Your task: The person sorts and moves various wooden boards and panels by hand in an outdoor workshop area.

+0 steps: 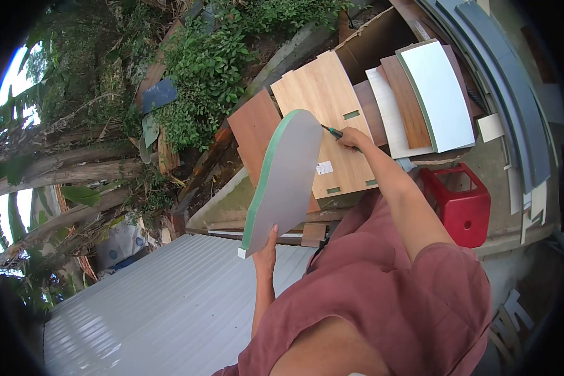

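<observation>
A grey board [288, 166] with a curved outline and a green edge band stands tilted in front of me. My left hand [266, 250] grips its lower end, thumb on the grey face and the other fingers behind it. A white piece [242, 253] shows at the bottom corner of the band. Closed around a slim hand tool with a dark green and black handle [335, 132] is my right hand [355, 139]. The tool's thin tip points at the board's upper right edge; its exact kind cannot be made out.
Wood-look panels [313, 84] with cut slots lie behind the board. More boards, one pale blue [442, 94], are stacked to the right, near a red plastic stool [460, 207]. Corrugated sheeting [169, 301] spreads at lower left. Long grey strips [514, 94] line the right side.
</observation>
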Motion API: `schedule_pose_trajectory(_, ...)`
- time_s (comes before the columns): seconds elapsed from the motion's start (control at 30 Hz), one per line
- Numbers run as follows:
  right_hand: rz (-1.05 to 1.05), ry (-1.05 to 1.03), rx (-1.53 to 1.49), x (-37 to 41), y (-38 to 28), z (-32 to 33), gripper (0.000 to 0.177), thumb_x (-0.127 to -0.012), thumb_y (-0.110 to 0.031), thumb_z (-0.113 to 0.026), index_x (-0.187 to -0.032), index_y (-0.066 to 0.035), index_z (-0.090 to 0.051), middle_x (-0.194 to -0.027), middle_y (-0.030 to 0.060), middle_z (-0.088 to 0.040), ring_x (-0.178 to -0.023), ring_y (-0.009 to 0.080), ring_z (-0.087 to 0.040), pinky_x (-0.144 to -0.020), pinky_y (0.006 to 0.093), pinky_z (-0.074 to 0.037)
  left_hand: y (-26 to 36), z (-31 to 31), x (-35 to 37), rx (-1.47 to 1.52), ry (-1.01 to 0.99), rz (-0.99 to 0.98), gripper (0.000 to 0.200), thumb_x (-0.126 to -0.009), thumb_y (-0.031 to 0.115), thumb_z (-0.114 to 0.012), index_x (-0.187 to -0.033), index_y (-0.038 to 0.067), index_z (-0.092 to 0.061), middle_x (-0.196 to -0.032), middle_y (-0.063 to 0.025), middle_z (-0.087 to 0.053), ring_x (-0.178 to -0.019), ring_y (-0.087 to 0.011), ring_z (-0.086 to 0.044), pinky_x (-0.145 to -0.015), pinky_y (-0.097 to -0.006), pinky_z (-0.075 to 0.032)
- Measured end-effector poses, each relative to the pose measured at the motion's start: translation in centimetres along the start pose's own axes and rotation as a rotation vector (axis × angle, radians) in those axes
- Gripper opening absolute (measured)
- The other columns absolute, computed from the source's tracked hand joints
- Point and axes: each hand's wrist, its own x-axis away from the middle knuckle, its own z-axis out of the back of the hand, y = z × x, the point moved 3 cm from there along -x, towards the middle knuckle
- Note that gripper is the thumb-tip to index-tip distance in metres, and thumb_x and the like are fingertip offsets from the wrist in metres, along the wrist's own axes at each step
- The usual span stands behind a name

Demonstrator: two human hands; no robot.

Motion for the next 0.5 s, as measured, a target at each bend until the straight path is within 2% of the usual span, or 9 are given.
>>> schedule_pose_trajectory(0.07, -0.014, -0.003, 0.033, -0.6, 0.2, -0.1, 0.013, -0.074, -0.009, -0.054, -0.074, 0.003, -0.058, -0.052, 0.0102, -0.051, -0.04, 0.0206, -0.05, -0.038, 0.0335, -0.04, 0.4, 0.1, -0.1, -0.017, -0.006, 0.011, 0.037, -0.082, 0.02, -0.067, -0.106, -0.005, -0.056, -0.102, -0.0126, -0.06, -0.093, -0.0192, -0.055, -0.083, -0.0312, -0.043)
schedule_pose_trajectory(0.1, -0.01, -0.001, 0.032, -0.3, -0.2, 0.2, 0.013, -0.074, -0.009, -0.054, -0.074, 0.003, -0.058, -0.052, 0.0102, -0.051, -0.04, 0.0206, -0.05, -0.038, 0.0335, -0.04, 0.6, 0.1, -0.2, -0.03, -0.012, 0.023, 0.038, -0.082, 0.021, -0.067, -0.107, -0.005, -0.056, -0.103, -0.0129, -0.06, -0.093, -0.0196, -0.055, -0.083, -0.0315, -0.043)
schedule_pose_trajectory(0.17, -0.081, 0.009, 0.255, 1.1, -1.5, 0.7, 0.013, -0.071, -0.005, -0.053, -0.066, 0.005, -0.059, -0.052, 0.0147, -0.055, -0.043, 0.0238, -0.055, -0.041, 0.0356, -0.042, 0.5, 0.2, -0.4, -0.034, -0.016, 0.008, 0.038, -0.082, 0.021, -0.067, -0.107, -0.005, -0.056, -0.103, -0.0131, -0.06, -0.093, -0.02, -0.055, -0.084, -0.0318, -0.043)
schedule_pose_trajectory(0.27, -0.147, 0.067, 0.313, 1.1, -1.9, 0.6, 0.014, -0.068, -0.002, -0.05, -0.059, 0.005, -0.06, -0.054, 0.0174, -0.057, -0.046, 0.0265, -0.058, -0.043, 0.0364, -0.045, 0.5, 0.3, -0.7, -0.033, -0.016, -0.015, 0.038, -0.082, 0.021, -0.067, -0.106, -0.005, -0.056, -0.103, -0.0135, -0.06, -0.093, -0.0206, -0.055, -0.084, -0.0323, -0.043)
schedule_pose_trajectory(0.4, -0.124, 0.147, 0.303, 1.4, -1.9, 0.1, 0.012, -0.068, -0.003, -0.052, -0.065, 0.004, -0.062, -0.064, 0.0201, -0.062, -0.056, 0.0295, -0.063, -0.051, 0.039, -0.048, 0.7, 0.3, -0.7, -0.013, -0.001, -0.057, 0.037, -0.082, 0.022, -0.067, -0.104, -0.006, -0.057, -0.1, -0.0134, -0.061, -0.092, -0.0206, -0.055, -0.083, -0.0319, -0.043)
schedule_pose_trajectory(0.47, -0.015, 0.341, 0.446, 2.3, -2.4, 0.0, 0.016, -0.074, -0.008, -0.052, -0.078, 0.004, -0.061, -0.079, 0.0234, -0.064, -0.073, 0.0331, -0.065, -0.062, 0.0422, -0.051, 0.9, 0.4, -0.7, 0.0, -0.029, -0.035, 0.037, -0.082, 0.023, -0.067, -0.103, -0.006, -0.058, -0.099, -0.0128, -0.061, -0.091, -0.0199, -0.055, -0.082, -0.0312, -0.043)
schedule_pose_trajectory(0.5, 0.004, 0.331, 0.488, 2.5, -2.5, -0.2, 0.016, -0.074, -0.008, -0.052, -0.078, 0.004, -0.061, -0.079, 0.0234, -0.064, -0.073, 0.0331, -0.065, -0.062, 0.0422, -0.051, 1.0, 0.3, -0.5, 0.014, -0.051, -0.011, 0.037, -0.082, 0.023, -0.067, -0.102, -0.006, -0.058, -0.098, -0.0122, -0.062, -0.09, -0.0191, -0.056, -0.08, -0.0306, -0.043)
